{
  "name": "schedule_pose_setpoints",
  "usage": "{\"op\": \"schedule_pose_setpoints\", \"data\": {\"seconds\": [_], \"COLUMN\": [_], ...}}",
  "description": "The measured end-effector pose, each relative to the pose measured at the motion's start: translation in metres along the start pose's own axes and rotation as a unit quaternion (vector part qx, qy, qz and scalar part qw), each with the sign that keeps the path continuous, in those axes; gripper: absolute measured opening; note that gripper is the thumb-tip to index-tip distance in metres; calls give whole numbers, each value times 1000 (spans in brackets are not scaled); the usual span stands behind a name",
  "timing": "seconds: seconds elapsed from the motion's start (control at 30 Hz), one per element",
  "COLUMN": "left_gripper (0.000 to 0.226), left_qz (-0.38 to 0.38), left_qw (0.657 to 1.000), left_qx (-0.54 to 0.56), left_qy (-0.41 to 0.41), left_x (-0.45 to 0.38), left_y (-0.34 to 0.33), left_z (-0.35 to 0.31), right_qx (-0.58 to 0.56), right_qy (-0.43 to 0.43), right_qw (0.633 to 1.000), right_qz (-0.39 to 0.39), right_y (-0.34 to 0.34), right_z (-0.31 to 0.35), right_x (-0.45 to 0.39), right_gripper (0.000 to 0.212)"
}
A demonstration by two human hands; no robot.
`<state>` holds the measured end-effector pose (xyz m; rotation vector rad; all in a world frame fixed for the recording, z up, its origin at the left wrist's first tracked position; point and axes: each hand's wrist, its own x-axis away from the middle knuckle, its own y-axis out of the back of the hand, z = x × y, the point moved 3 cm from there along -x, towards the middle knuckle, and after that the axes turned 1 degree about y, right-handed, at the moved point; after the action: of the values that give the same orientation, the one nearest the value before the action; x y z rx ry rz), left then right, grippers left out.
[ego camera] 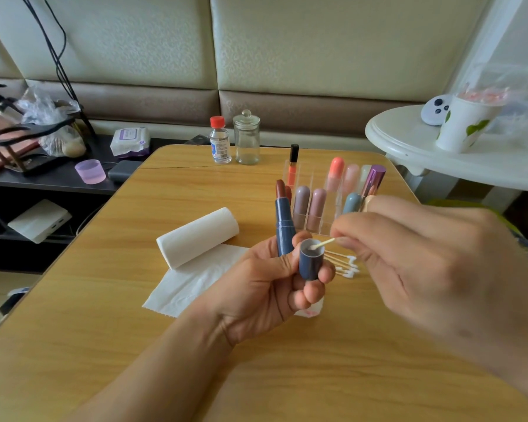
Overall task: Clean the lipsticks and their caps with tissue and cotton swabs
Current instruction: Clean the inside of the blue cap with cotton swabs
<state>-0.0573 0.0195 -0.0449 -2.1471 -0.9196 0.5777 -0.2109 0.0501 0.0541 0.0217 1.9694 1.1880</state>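
Dark blue cylindrical lipstick cap (310,263): upright, open end up, held above the table; interior looks grey.

Wooden-stemmed cotton swab (321,243): white tip inside the cap's mouth, stem angled up to the right.

Open blue-cased lipstick (284,223) with brownish-red bullet extended: roughly upright, leaning slightly left, just left of the cap.

White tissue roll (197,237): lying on its side on the wooden table, one sheet (192,283) spread flat in front of it.

Spare cotton swabs (343,263): small loose pile on the table, right of the cap.

Capped lipsticks, pastel mauve, pink, coral, grey-blue, metallic purple (317,205): standing in a clear acrylic organiser (317,220) behind.
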Motion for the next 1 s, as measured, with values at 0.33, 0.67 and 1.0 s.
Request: {"op": "schedule_pose_setpoints", "data": {"seconds": [0.33, 0.67, 1.0], "left_gripper": [11, 18, 16], "left_qz": [33, 47, 41], "left_qw": [995, 984, 986], "left_qx": [94, 172, 158], "left_qy": [23, -6, -29], "left_x": [0, -1, -3], "left_y": [2, 0, -2], "left_z": [2, -1, -1], "right_qx": [0, -172, -158], "right_qy": [26, -157, -172], "right_qw": [1000, 967, 967], "right_qz": [-17, -102, -103], "right_y": [0, -3, -11], "right_z": [-3, 1, 14], "right_x": [-13, 4, 2], "right_gripper": [9, 16, 15]}}
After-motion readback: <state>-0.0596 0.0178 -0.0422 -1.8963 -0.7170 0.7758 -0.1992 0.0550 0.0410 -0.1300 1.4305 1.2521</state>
